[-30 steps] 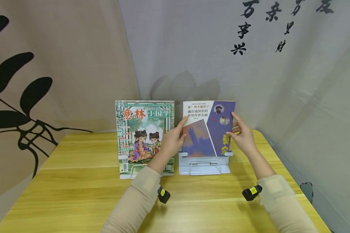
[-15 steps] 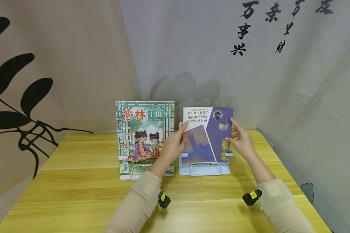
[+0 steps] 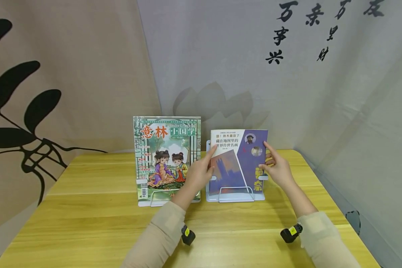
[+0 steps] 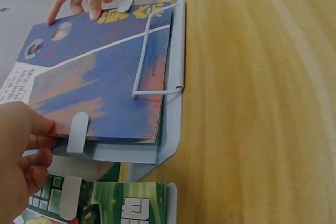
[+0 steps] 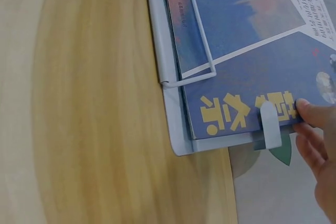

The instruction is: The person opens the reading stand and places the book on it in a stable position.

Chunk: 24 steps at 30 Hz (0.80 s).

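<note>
A purple and white book (image 3: 231, 163) leans on a pale metal book stand (image 3: 207, 195), its lower part behind the stand's wire bar (image 4: 140, 69) and its sides behind small clips (image 5: 270, 124). My left hand (image 3: 200, 173) grips the book's left edge, thumb and fingers just above the clip. On the opposite edge my right hand (image 3: 277, 163) pinches the cover, thumb in front and forefinger higher up along the side. In the right wrist view the thumb presses beside the yellow characters.
To the left, a green illustrated magazine (image 3: 167, 160) stands on a second book stand, partly covered by my left forearm. Both stands are on a yellow wooden table (image 3: 97, 223). Behind it hangs a grey curtain (image 3: 227, 56) with black writing and leaf prints.
Both hands have lowered the book down the stand. Its bottom edge has passed from above the wire bar to behind it. The magazine has stayed in place.
</note>
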{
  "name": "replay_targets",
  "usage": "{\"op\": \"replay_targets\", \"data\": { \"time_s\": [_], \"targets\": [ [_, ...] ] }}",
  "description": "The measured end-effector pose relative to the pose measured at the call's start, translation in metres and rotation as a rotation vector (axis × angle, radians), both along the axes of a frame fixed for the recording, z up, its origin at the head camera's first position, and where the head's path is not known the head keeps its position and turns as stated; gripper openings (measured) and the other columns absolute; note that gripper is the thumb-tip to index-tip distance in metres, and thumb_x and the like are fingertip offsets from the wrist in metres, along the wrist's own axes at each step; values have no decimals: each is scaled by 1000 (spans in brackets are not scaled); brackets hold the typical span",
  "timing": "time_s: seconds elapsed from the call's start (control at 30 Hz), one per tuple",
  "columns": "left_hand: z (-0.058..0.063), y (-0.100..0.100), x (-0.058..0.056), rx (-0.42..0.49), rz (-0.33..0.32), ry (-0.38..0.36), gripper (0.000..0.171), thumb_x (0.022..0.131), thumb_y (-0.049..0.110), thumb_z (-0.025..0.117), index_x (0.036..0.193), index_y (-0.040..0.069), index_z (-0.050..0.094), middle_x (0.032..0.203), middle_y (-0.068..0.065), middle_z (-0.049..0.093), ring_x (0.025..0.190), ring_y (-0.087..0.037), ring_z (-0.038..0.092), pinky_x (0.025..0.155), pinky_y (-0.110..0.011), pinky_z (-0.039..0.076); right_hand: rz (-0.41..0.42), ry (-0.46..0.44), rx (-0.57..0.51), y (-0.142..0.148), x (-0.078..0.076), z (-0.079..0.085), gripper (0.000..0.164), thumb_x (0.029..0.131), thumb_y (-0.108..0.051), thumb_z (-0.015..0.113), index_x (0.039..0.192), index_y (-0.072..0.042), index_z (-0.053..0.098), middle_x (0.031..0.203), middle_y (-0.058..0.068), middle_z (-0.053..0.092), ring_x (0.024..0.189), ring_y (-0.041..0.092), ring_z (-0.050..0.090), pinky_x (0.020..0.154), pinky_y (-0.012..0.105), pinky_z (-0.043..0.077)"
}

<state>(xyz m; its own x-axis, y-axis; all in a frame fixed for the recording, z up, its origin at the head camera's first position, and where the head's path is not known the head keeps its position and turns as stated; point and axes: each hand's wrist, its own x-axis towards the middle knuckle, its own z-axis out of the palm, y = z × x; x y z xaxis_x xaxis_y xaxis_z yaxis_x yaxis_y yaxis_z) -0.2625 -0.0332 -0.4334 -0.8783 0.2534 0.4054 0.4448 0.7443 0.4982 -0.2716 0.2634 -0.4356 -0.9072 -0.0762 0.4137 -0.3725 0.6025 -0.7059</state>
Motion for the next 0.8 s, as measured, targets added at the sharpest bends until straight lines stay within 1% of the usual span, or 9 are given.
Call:
{"op": "replay_targets", "data": {
  "time_s": [0.2,0.27,0.4,0.47,0.67,0.8],
  "targets": [
    [-2,-1,2,-4,-6,-27,84,88,9,66,152,38,21,52,3,42,42,-10,34,38,-23,31,12,-21,8,-1,1,-2,93,75,10,76,151,-22,32,97,17,62,75,26,64,62,23,53],
    [-1,-2,1,-16,-14,-39,84,88,9,66,152,38,20,53,3,42,42,-10,34,39,-23,31,15,-27,37,-1,1,0,93,76,8,76,151,-22,31,97,16,62,75,26,64,62,26,53],
    [5,-5,-1,-44,-53,-49,81,90,6,63,153,34,21,52,2,43,42,-11,35,40,-23,31,30,-15,136,-1,0,6,93,77,5,77,152,-24,30,94,13,62,76,27,64,64,34,54],
    [10,-6,-2,-64,-79,-59,80,91,5,62,153,32,21,53,2,45,41,-11,36,40,-23,32,37,-15,181,0,-1,9,92,78,2,77,152,-25,30,92,11,61,77,28,64,64,36,53],
    [20,-8,-2,-122,-123,-144,78,94,11,61,154,33,16,55,2,48,40,-10,36,40,-22,32,77,-48,266,3,-1,19,86,83,-6,75,152,-22,28,88,9,62,77,27,64,63,37,51],
    [27,-10,-2,-129,-134,-174,76,93,13,62,154,31,19,57,3,51,41,-11,38,40,-23,33,97,-75,292,6,1,27,82,86,-12,73,153,-19,27,92,11,62,80,27,64,66,37,51]
  ]
}}
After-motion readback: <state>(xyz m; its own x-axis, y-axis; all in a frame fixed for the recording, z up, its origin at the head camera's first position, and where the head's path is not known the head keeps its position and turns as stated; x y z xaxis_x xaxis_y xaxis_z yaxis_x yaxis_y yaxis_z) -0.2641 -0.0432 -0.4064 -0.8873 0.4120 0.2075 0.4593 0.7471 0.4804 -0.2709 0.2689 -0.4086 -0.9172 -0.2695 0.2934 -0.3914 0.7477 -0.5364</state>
